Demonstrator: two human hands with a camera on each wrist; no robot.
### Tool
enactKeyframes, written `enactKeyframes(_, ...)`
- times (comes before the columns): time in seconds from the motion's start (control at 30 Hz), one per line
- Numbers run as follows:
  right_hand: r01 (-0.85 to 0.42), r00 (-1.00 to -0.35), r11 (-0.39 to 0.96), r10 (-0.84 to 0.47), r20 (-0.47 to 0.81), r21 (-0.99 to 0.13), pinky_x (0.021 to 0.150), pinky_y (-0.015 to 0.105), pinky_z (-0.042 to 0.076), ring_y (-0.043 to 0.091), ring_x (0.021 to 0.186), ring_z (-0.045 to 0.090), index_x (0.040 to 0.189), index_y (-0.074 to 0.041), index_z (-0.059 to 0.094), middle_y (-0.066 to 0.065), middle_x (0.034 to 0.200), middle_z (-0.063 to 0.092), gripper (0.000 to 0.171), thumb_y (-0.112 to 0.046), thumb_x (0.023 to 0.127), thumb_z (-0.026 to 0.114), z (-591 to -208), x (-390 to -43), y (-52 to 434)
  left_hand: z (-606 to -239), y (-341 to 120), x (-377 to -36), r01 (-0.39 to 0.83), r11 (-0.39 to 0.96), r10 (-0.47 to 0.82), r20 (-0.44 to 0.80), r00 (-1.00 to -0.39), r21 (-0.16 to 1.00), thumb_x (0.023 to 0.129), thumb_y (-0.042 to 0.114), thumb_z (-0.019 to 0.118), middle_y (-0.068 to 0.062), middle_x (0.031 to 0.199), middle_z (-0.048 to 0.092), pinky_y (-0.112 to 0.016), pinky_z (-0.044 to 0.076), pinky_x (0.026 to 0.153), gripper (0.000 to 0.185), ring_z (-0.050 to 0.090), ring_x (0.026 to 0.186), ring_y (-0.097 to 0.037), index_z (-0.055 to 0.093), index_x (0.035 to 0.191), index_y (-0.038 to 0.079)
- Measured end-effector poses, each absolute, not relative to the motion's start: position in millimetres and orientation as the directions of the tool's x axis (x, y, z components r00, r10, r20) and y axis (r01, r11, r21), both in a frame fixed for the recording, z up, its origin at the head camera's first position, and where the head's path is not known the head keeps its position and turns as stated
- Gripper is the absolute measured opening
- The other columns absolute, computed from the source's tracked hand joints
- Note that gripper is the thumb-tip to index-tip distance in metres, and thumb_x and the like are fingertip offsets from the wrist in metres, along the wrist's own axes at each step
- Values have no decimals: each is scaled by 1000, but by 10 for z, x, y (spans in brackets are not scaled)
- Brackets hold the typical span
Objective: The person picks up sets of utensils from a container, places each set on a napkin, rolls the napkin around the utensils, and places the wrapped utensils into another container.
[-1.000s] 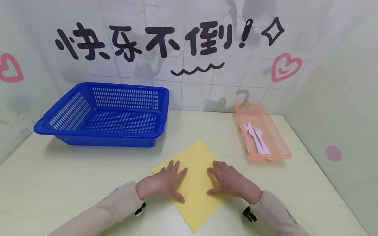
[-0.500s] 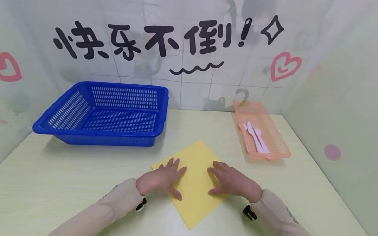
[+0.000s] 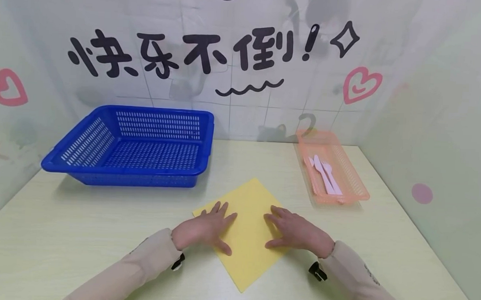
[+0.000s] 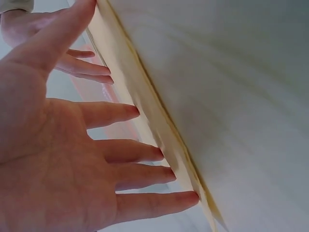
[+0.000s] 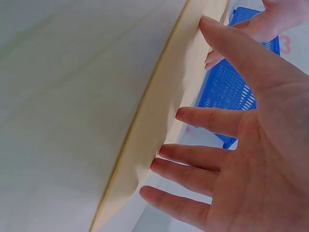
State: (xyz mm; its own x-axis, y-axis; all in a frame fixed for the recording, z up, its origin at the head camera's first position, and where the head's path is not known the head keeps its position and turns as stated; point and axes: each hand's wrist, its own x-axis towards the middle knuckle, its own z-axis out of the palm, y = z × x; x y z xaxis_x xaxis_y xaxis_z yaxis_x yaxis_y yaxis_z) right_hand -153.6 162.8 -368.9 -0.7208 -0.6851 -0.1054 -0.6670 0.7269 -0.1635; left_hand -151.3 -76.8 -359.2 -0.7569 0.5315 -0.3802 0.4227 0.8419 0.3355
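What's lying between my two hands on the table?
Head view: only the yellow cloth lies between left hand and right hand.

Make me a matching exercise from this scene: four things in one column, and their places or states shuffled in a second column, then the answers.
Things:
1. blue basket
2. yellow cloth
3. white cutlery
4. left hand

Places or states:
A. inside the orange tray
B. flat on the cloth's left part, fingers spread
C. far left of the table
D. spread cornerwise under both hands

Pairs: 1-C, 2-D, 3-A, 4-B
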Motion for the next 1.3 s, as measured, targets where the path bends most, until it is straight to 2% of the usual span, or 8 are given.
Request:
enactKeyframes(0.5, -637, -736, 742, -666, -118, -209, 83, 50, 43, 41, 116, 41, 120, 3, 47, 31, 129, 38, 63, -38, 76, 67, -3660, -1543, 1650, -3607, -750, -1495, 450, 838, 540, -350, -765, 310, 70, 47, 69, -27, 143, 14, -57, 17, 101, 89, 9, 131, -43, 30, 138, 4)
enactKeyframes(0.83, -721, -685, 681, -728, -20, -128, 77, 46, 47, 38, 107, 49, 114, 1, 51, 28, 120, 47, 59, -41, 75, 66, -3706, -1524, 1664, -3612, -748, -1491, 454, 833, 547, -348, -761, 316, 68, 49, 69, -25, 144, 12, -56, 14, 103, 91, 7, 132, -40, 30, 138, 6)
enactKeyframes(1.3, -679, -713, 715, -696, -82, -164, 80, 47, 46, 40, 110, 46, 116, 2, 50, 29, 123, 44, 58, -36, 76, 68, -3670, -1517, 1657, -3605, -723, -1485, 452, 838, 541, -362, -759, 306, 68, 48, 69, -26, 144, 13, -57, 15, 102, 91, 9, 132, -41, 30, 138, 6)
